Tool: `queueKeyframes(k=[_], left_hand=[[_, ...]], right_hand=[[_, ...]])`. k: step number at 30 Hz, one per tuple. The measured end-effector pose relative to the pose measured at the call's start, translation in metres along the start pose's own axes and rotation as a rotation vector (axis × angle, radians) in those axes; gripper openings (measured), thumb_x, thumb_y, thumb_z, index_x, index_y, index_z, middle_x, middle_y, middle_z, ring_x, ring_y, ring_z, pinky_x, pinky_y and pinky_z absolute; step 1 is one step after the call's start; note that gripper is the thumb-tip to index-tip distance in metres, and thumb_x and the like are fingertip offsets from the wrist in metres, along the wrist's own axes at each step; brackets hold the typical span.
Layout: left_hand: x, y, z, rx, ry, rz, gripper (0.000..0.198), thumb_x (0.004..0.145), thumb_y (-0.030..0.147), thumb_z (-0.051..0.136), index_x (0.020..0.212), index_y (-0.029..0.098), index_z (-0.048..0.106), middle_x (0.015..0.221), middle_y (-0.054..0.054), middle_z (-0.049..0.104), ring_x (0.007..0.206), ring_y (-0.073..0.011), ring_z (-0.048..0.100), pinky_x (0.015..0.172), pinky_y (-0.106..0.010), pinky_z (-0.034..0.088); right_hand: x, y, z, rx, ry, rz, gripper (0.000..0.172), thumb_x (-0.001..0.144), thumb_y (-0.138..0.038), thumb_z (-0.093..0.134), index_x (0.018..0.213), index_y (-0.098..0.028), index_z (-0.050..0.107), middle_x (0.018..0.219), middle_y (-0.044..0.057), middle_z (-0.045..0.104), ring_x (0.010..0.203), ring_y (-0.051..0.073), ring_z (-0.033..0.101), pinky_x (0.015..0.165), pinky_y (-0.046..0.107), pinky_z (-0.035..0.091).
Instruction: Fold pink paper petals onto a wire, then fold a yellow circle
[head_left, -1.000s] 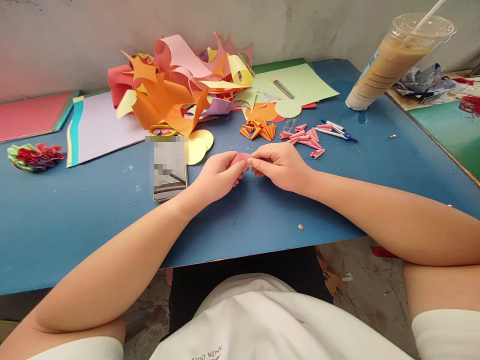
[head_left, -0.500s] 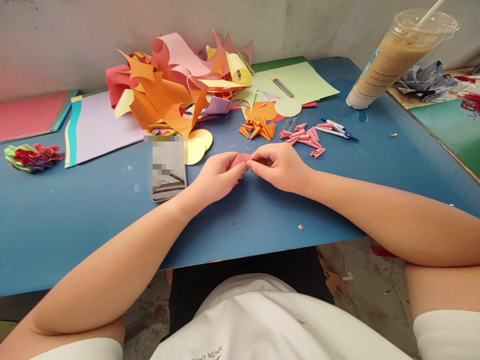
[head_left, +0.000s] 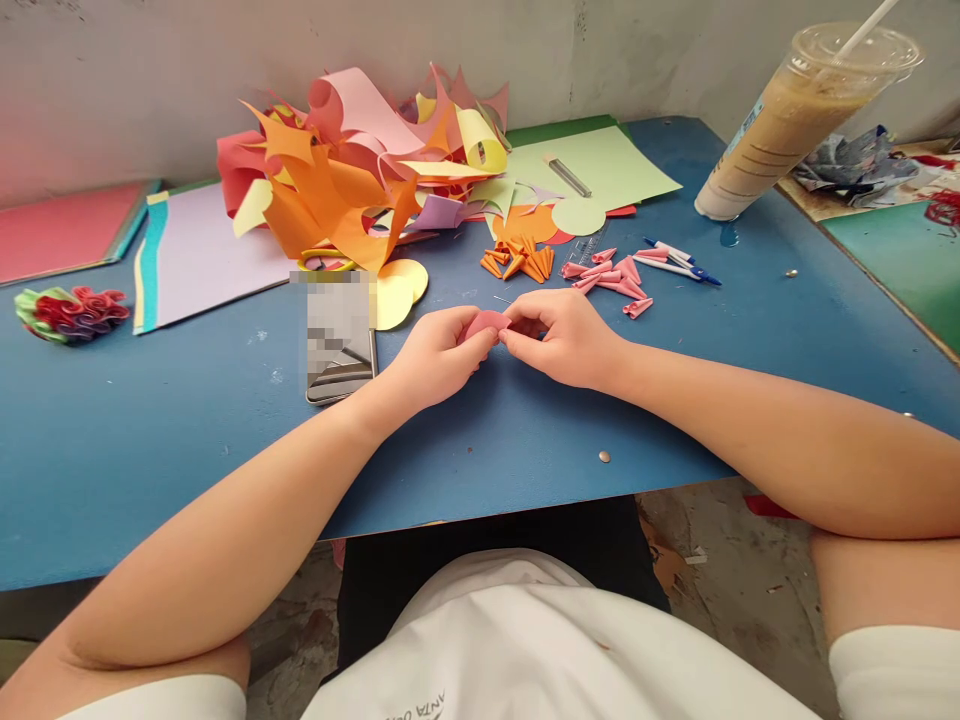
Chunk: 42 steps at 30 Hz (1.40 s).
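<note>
Bridging left to right above the blue painted tabletop [head_left: 480, 450], a small pink paper piece with a curved edge [head_left: 486, 323] is clamped between thumb and fingers of the left hand [head_left: 450, 350], its left end covered. Its visible long axis is pointed toward the right hand [head_left: 562, 335], whose fingertips are met; whether it is pinched there cannot be told.

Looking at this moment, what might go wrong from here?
1. The pink paper is thin; held in the left hand with the right hand at its edge, it could crease or tear.
2. The tall plastic drink cup has liquid at its foot; a knock might spill it towards the pink paper cones.
3. The left forearm lies close to the smartphone and might nudge it.
</note>
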<state>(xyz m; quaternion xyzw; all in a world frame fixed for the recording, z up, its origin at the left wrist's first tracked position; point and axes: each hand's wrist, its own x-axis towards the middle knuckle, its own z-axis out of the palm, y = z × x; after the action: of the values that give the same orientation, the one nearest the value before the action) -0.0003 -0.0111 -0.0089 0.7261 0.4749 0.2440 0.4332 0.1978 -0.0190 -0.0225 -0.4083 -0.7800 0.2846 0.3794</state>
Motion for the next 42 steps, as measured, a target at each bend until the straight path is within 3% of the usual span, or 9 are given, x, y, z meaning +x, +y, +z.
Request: queueKeyframes(k=[9,16,23,28,31,35,42], left_hand=[[-0.0007,0.0004,-0.0024,0.003,-0.017,-0.021,0.034,0.092,0.040,0.059,0.107,0.016,0.078,0.070,0.002,0.059,0.064,-0.0142,0.055,0.062,-0.027,0.046],[-0.0009,0.0030,-0.0013,-0.090,0.002,-0.054,0.030,0.090,0.042,0.062,0.097,0.016,0.074,0.070,0.002,0.056,0.061,-0.0123,0.053,0.057,-0.025,0.047],[-0.0003,0.0027,-0.0008,-0.095,0.008,-0.033,0.024,0.088,0.042,0.063,0.082,0.018,0.066,0.068,0.002,0.055,0.060,-0.0119,0.052,0.055,-0.024,0.047],[0.0004,0.0021,-0.0015,-0.081,0.001,-0.034,0.027,0.088,0.044,0.063,0.087,0.017,0.068,0.069,0.002,0.055,0.060,-0.0125,0.052,0.055,-0.026,0.047],[0.0006,0.0021,-0.0022,-0.086,-0.013,-0.043,0.029,0.088,0.045,0.063,0.079,0.018,0.062,0.069,0.001,0.056,0.061,-0.0129,0.052,0.056,-0.027,0.047],[0.0002,0.0010,-0.0026,-0.019,0.004,0.013,0.027,0.086,0.040,0.063,0.072,0.020,0.053,0.064,0.002,0.054,0.060,-0.0132,0.052,0.057,-0.028,0.043],[-0.0002,-0.0033,-0.0025,-0.032,-0.011,0.059,0.028,0.090,0.042,0.062,0.075,0.021,0.053,0.067,0.002,0.056,0.062,-0.0140,0.052,0.061,-0.029,0.043]], right_hand=[[0.0002,0.0000,0.0005,-0.023,-0.004,-0.018,0.016,0.086,-0.023,0.059,0.077,-0.016,0.069,0.070,0.003,0.068,0.065,0.015,0.058,0.062,0.028,0.044],[-0.0001,-0.0006,-0.0001,0.013,0.028,-0.039,0.018,0.088,-0.025,0.060,0.081,-0.015,0.073,0.072,0.004,0.070,0.066,0.015,0.059,0.062,0.028,0.044],[0.0000,-0.0008,-0.0003,0.068,0.009,0.053,0.021,0.092,-0.029,0.061,0.078,-0.016,0.071,0.070,0.003,0.065,0.064,0.015,0.056,0.062,0.029,0.044],[0.0010,-0.0008,-0.0013,0.122,-0.019,0.107,0.021,0.091,-0.030,0.062,0.080,-0.016,0.072,0.068,0.003,0.066,0.061,0.014,0.056,0.058,0.029,0.043],[0.0010,-0.0026,-0.0029,0.135,-0.023,0.130,0.021,0.091,-0.031,0.063,0.078,-0.016,0.072,0.067,0.003,0.067,0.060,0.014,0.057,0.058,0.029,0.044],[0.0008,-0.0039,-0.0031,0.202,-0.013,0.196,0.021,0.089,-0.032,0.065,0.080,-0.015,0.073,0.066,0.003,0.067,0.059,0.015,0.058,0.057,0.029,0.046],[0.0024,-0.0039,-0.0027,0.283,-0.017,0.203,0.021,0.085,-0.035,0.073,0.078,-0.016,0.074,0.066,0.003,0.069,0.061,0.015,0.061,0.059,0.029,0.049]])
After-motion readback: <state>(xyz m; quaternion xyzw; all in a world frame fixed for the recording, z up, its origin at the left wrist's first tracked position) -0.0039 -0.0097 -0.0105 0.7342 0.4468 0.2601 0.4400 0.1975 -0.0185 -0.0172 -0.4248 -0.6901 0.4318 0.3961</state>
